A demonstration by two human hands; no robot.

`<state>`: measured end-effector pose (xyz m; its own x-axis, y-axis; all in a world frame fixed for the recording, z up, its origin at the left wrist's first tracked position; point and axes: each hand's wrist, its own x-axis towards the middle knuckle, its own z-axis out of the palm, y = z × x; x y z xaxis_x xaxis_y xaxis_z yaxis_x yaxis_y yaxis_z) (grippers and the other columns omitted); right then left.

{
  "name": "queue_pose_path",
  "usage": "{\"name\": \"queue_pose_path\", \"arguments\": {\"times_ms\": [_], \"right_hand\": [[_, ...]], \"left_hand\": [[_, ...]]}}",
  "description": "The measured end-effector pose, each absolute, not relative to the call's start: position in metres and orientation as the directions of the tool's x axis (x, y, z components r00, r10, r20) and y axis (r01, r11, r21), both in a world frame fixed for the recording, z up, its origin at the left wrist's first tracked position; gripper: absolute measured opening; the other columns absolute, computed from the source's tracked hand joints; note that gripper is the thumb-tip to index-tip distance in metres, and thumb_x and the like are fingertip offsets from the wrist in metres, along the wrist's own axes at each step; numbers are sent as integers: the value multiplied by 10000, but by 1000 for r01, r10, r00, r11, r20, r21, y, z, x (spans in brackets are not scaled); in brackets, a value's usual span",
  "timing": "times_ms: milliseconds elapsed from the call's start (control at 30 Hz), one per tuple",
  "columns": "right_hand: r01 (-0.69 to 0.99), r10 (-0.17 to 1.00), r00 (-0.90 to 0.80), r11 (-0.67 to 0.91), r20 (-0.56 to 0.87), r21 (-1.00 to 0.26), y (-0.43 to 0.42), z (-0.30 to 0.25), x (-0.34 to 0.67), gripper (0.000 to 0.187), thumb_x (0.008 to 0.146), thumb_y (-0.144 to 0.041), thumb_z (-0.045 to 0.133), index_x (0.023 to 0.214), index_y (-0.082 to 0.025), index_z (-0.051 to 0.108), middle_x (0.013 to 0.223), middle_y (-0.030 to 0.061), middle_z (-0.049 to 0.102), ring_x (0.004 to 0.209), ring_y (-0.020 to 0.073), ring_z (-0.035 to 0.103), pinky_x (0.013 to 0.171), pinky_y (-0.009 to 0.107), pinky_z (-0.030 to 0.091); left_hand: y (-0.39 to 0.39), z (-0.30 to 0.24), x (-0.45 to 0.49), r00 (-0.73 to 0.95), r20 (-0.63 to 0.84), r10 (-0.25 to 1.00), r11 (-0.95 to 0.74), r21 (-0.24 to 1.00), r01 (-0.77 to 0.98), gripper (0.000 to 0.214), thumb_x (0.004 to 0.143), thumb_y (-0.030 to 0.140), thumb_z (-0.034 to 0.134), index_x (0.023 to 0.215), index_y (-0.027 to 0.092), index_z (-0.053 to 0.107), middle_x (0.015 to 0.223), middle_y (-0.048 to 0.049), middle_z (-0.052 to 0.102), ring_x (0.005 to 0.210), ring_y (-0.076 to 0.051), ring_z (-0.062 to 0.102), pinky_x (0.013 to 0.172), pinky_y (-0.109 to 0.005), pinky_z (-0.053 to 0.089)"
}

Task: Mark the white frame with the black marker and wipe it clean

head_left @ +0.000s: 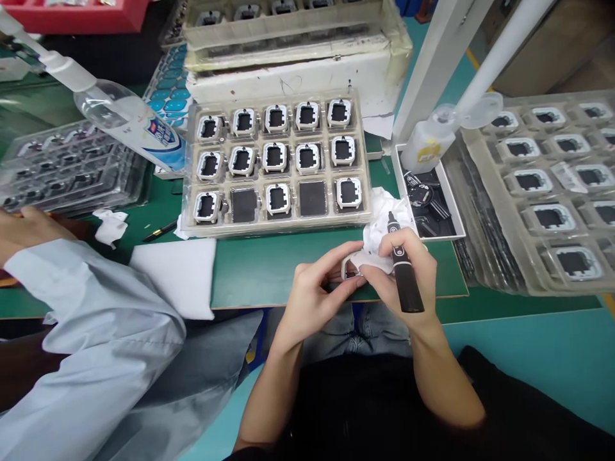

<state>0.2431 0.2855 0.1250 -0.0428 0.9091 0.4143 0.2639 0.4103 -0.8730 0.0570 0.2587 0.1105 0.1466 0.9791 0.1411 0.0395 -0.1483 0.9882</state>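
Observation:
Near the front edge of the green bench, my left hand point(319, 291) is closed around a watch case point(344, 267), most of which its fingers hide. My right hand point(408, 275) presses a white wiping cloth point(372, 261) against that case. A black marker pen point(406, 275) is also held in my right hand, lying across the fingers with its narrow end pointing away from me. More crumpled white tissue point(384, 208) lies just beyond my hands. Behind them sits a clear plastic tray point(281, 227) of similar watch cases, with two bare pockets in its front row.
To the right are a white box point(454, 221) of black parts, a white bottle point(427, 147) and stacked trays point(519, 256). A pump bottle point(129, 115) leans at left, near a folded white cloth point(177, 275). A co-worker's sleeve point(96, 288) reaches in beside me.

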Motion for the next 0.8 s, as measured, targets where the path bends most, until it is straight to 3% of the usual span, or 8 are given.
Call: {"name": "queue_pose_path", "arguments": {"times_ms": [100,267,800], "right_hand": [[266,908,-30,411,418,-872,285,124,244,281,884,-192,837,928,-264,569,808,-72,548,639,116,417,589,301,328],[244,906,31,402,421,-883,285,121,248,255,880,-216,838,911,-265,589,812,-53,583,657,136,497,597,309,379],[193,899,72,412,432,-890,284,116,254,187,977,-252,789,947,-257,604,820,-50,556,649,127,467,594,308,355]], "left_hand": [[258,109,56,128,130,983,-140,987,72,446,1032,310,886,1465,225,819,1064,-36,901,864,-166,824,865,-247,693],[255,109,56,106,82,991,-85,996,18,498,1006,329,920,1481,230,809,1154,-63,921,1097,-260,900,1004,-318,734],[255,109,52,135,3,991,19,986,-164,614,934,267,997,1510,233,785,1112,-58,930,1074,-277,918,1032,-338,753]]}}
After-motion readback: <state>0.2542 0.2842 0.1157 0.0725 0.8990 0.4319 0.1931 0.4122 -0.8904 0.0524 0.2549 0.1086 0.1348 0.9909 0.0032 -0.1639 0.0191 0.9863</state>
